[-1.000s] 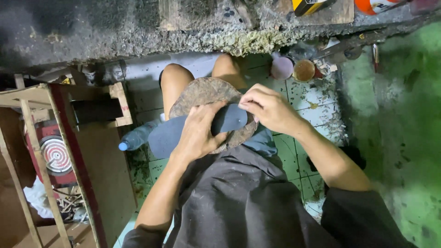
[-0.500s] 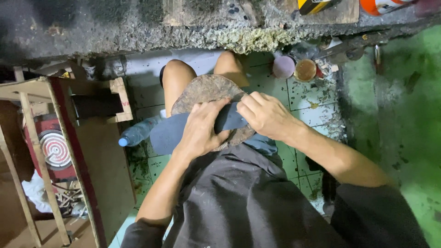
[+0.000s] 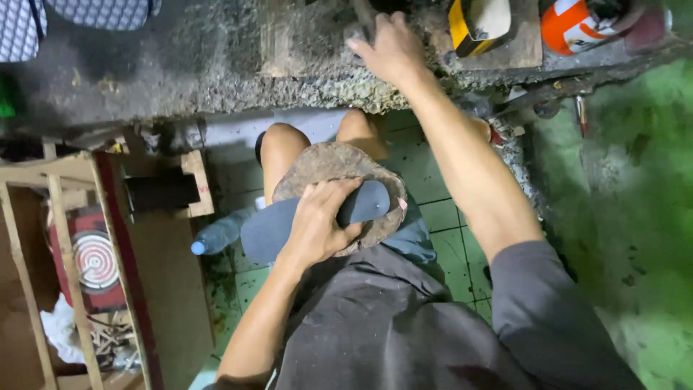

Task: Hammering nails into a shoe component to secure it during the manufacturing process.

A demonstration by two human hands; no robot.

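My left hand (image 3: 322,222) grips a dark grey flat shoe sole (image 3: 268,228) and holds it across a round, worn brown block (image 3: 331,162) that rests on my lap. My right hand (image 3: 392,48) is stretched up to the rough grey workbench (image 3: 216,65) and its fingers touch a dark object at the bench top; what it is stays unclear. A piece of wood (image 3: 278,32) lies just left of that hand.
A yellow-and-black container (image 3: 480,22) and an orange-and-white can (image 3: 585,25) stand on the bench at the right. A plastic bottle with a blue cap (image 3: 216,236) lies on the green tiled floor. A wooden frame (image 3: 43,238) and a red round-patterned item (image 3: 92,260) stand at the left.
My right hand left the sole and reached up to the workbench. My left hand stays on the sole over the block. The view has tilted up toward the bench.
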